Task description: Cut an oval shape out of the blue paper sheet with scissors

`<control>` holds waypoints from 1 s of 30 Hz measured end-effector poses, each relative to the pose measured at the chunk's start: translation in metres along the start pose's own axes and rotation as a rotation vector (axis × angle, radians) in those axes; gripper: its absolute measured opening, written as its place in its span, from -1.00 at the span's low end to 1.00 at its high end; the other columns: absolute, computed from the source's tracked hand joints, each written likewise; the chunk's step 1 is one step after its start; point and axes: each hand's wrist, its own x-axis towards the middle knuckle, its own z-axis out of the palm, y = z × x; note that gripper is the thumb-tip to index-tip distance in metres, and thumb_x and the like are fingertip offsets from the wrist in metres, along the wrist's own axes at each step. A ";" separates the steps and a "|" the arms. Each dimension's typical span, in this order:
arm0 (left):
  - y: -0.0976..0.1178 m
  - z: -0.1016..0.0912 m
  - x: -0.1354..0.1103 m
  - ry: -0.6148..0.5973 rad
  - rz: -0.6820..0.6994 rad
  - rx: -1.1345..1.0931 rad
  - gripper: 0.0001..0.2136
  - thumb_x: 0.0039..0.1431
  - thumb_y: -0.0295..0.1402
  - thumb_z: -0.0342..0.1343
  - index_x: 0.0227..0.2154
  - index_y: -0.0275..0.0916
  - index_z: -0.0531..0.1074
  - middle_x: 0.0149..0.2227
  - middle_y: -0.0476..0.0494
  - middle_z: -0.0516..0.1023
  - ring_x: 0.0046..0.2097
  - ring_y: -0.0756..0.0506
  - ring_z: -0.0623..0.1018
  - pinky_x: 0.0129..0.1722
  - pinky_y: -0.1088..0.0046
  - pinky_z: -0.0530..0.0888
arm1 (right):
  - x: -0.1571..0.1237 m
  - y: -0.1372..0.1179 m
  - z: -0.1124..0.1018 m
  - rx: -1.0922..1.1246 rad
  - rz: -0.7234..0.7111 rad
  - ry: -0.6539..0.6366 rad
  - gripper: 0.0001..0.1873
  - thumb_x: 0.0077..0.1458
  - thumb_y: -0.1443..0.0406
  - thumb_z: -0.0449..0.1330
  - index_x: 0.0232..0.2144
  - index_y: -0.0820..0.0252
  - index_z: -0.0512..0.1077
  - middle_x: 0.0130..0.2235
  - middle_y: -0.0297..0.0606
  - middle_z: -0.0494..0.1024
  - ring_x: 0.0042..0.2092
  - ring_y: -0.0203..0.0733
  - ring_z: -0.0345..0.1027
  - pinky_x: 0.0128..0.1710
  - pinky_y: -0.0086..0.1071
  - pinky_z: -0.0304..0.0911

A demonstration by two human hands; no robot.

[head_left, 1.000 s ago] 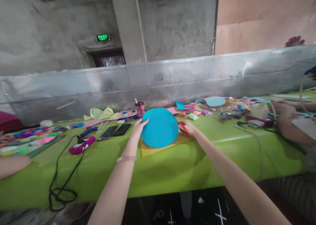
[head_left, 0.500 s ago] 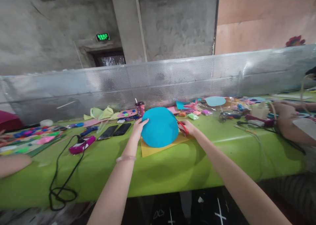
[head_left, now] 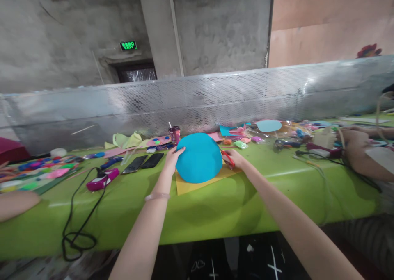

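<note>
A round sheet of blue paper [head_left: 199, 158] is held up over the table. My left hand [head_left: 172, 157] pinches its left edge, thumb on the near face and the other fingers hidden behind. Red-handled scissors [head_left: 228, 158] are gripped in my right hand [head_left: 235, 159]; their blades lie at the right edge of the blue paper and are mostly hidden. Beneath the blue paper, a yellow sheet [head_left: 187, 187] rests on the green tablecloth.
Two phones [head_left: 152, 160], a purple power strip [head_left: 103, 179] with a black cord, and a lidded cup [head_left: 174, 135] stand to the left. Clay packets [head_left: 241, 144] lie behind. Other people's arms [head_left: 358, 149] reach in at both sides. A perforated metal panel [head_left: 197, 99] backs the table.
</note>
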 end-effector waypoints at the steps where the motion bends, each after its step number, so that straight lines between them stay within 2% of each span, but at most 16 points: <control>1: 0.000 0.000 0.000 0.000 0.001 0.000 -0.57 -0.27 -0.22 0.27 -0.24 -0.23 0.48 -0.19 -0.17 0.55 -0.16 -0.22 0.51 -0.15 0.24 0.40 | 0.000 0.000 0.000 -0.005 0.002 0.000 -0.72 0.17 0.21 0.01 -0.44 0.33 0.31 -0.60 -0.48 0.26 -0.65 -0.51 0.10 -0.68 -0.59 0.10; 12: 0.004 0.001 -0.003 0.014 -0.001 -0.008 -0.59 -0.27 -0.23 0.26 -0.26 -0.24 0.49 -0.19 -0.18 0.54 -0.15 -0.23 0.50 -0.14 0.24 0.40 | 0.003 0.004 -0.001 -0.023 0.006 0.008 -0.73 0.16 0.22 0.02 -0.43 0.34 0.32 -0.58 -0.46 0.28 -0.63 -0.50 0.12 -0.67 -0.59 0.11; 21: 0.004 0.000 -0.003 0.002 -0.008 0.041 -0.63 -0.23 -0.23 0.25 -0.27 -0.22 0.48 -0.18 -0.16 0.54 -0.14 -0.23 0.49 -0.15 0.27 0.40 | 0.001 0.000 0.001 0.077 0.003 0.024 -0.72 0.17 0.20 0.01 -0.43 0.33 0.31 -0.60 -0.48 0.25 -0.66 -0.51 0.08 -0.68 -0.59 0.09; 24: 0.006 0.000 -0.003 -0.022 -0.003 0.077 -0.69 -0.14 -0.27 0.23 -0.27 -0.24 0.46 -0.17 -0.17 0.53 -0.13 -0.19 0.48 -0.11 0.25 0.38 | 0.001 0.000 0.001 0.100 0.001 0.009 -0.72 0.17 0.21 0.01 -0.44 0.33 0.31 -0.61 -0.49 0.24 -0.67 -0.51 0.07 -0.69 -0.59 0.08; 28: 0.008 0.001 -0.004 -0.059 0.009 0.119 -0.77 0.08 -0.30 0.09 -0.23 -0.31 0.41 -0.16 -0.16 0.48 -0.14 -0.11 0.47 -0.08 0.17 0.35 | -0.001 -0.001 0.001 0.122 -0.012 -0.015 -0.72 0.17 0.21 0.02 -0.46 0.33 0.30 -0.62 -0.50 0.23 -0.67 -0.51 0.06 -0.69 -0.59 0.08; 30: 0.009 0.002 -0.005 -0.063 0.013 0.131 -0.78 0.12 -0.30 0.05 -0.23 -0.32 0.40 -0.16 -0.16 0.47 -0.14 -0.10 0.47 -0.08 0.17 0.35 | -0.001 -0.001 0.001 0.129 -0.019 -0.025 -0.71 0.17 0.21 0.02 -0.48 0.33 0.30 -0.63 -0.51 0.23 -0.68 -0.51 0.06 -0.69 -0.59 0.08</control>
